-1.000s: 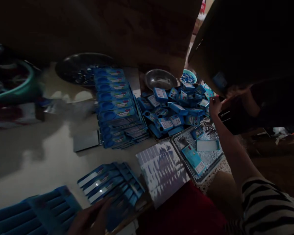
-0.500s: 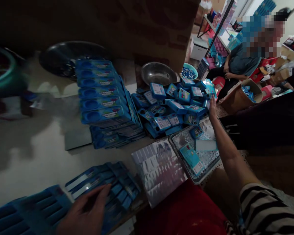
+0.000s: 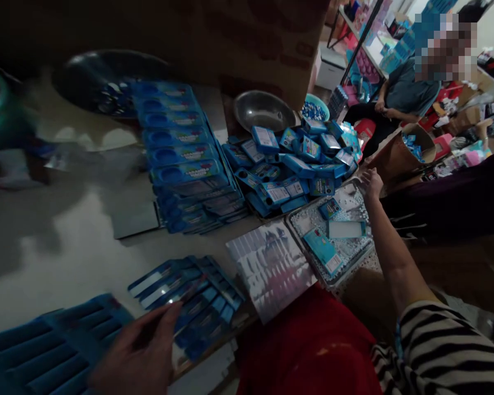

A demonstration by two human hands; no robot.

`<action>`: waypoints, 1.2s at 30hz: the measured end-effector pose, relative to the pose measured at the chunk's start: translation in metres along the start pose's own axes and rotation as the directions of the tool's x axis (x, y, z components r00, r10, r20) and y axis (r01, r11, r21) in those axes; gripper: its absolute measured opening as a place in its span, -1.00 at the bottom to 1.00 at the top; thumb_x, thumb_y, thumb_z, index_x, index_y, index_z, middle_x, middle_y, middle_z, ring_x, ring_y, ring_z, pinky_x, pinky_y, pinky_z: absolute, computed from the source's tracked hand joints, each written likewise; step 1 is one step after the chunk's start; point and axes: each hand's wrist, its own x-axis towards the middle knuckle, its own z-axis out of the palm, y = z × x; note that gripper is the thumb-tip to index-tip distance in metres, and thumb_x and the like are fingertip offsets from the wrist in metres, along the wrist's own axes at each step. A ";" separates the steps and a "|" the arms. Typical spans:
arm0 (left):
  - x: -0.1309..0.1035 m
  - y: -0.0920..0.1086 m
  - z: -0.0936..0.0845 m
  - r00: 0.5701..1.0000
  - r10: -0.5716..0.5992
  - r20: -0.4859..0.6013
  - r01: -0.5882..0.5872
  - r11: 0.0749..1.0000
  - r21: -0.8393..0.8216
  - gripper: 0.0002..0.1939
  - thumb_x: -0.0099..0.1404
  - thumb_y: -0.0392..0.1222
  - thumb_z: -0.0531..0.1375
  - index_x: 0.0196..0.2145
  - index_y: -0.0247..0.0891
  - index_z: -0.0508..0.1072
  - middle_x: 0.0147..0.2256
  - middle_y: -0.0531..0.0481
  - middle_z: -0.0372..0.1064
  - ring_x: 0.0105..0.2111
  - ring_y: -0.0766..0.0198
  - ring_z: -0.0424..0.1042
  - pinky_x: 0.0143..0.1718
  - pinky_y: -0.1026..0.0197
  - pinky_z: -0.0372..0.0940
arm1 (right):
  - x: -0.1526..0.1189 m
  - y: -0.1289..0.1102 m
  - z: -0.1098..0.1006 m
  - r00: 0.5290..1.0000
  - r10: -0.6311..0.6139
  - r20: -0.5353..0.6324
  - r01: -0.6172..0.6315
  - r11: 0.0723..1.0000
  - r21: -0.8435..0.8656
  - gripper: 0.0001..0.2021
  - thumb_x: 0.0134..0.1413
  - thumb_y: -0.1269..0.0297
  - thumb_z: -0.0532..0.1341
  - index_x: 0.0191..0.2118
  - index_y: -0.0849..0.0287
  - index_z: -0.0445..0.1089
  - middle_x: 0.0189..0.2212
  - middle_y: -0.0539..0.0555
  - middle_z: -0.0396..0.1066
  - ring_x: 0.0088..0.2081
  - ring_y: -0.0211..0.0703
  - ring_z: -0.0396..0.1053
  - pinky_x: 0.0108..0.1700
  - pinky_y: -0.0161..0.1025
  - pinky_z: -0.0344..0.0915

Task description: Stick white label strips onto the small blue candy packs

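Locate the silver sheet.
In the head view, the silver sheet lies below and slightly right of centre, between blue packaging on its left and the tray on its right.

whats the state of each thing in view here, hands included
Left hand: thumb and fingers bent close together, grip unclear
Right hand: fingers bent, grip unclear
Silver sheet: lying flat
Small blue boxes: loosely heaped
Tall blue stack: layered, overlapping
Tray: loaded
Light-blue box: lying in the tray
Turquoise bowl: well filled
Cardboard box: open-topped
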 end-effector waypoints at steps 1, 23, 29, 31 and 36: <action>-0.001 0.002 -0.001 1.000 -0.011 -0.009 0.011 1.000 -0.014 -0.65 0.01 0.27 0.35 -0.38 0.00 0.60 -0.34 0.13 0.56 -0.18 -0.01 0.56 0.01 -0.03 0.40 | -0.015 0.002 -0.009 0.998 0.042 -0.045 -0.041 0.999 0.002 -0.50 0.31 -0.20 -0.03 -0.19 0.14 0.37 -0.36 0.04 0.47 -0.33 -0.15 0.48 -0.21 -0.16 0.48; -0.013 -0.045 -0.040 0.970 -0.155 0.188 0.241 0.726 -0.644 -0.66 0.07 0.05 0.49 -0.37 -0.26 0.60 -0.43 0.03 0.47 -0.43 0.35 0.35 -0.32 0.28 0.28 | -0.398 -0.121 0.165 -0.271 0.171 0.947 -0.454 0.845 -0.282 -0.22 -0.43 0.16 0.70 0.06 0.07 0.55 -0.09 0.10 0.62 -0.08 -0.01 0.55 -0.08 -0.09 0.51; -0.013 -0.061 -0.057 0.965 -0.165 0.206 0.259 0.739 -0.623 -0.67 0.05 0.04 0.49 -0.38 -0.25 0.60 -0.48 0.06 0.43 -0.46 0.35 0.33 -0.34 0.27 0.27 | -0.423 -0.126 0.175 -0.295 0.193 0.936 -0.470 0.824 -0.318 -0.51 -0.32 0.09 0.66 -0.19 0.12 0.63 -0.27 0.02 0.64 -0.25 -0.16 0.53 -0.14 -0.18 0.46; -0.013 -0.064 -0.061 0.962 -0.175 0.212 0.270 0.739 -0.617 -0.67 0.05 0.04 0.49 -0.38 -0.26 0.61 -0.46 0.04 0.45 -0.45 0.34 0.34 -0.34 0.27 0.27 | -0.428 -0.127 0.177 -0.261 0.193 0.946 -0.441 0.848 -0.294 -0.61 -0.29 0.04 0.65 -0.34 0.13 0.63 -0.39 -0.01 0.60 -0.35 -0.22 0.46 -0.23 -0.21 0.40; -0.015 -0.075 -0.061 0.957 -0.195 0.215 0.287 0.748 -0.599 -0.68 0.04 0.03 0.49 -0.39 -0.26 0.62 -0.49 0.05 0.44 -0.46 0.33 0.33 -0.35 0.26 0.26 | -0.441 -0.125 0.158 -0.150 0.222 0.963 -0.401 0.877 -0.265 -0.63 -0.25 -0.03 0.62 -0.46 0.12 0.60 -0.50 0.00 0.53 -0.45 -0.22 0.35 -0.35 -0.20 0.28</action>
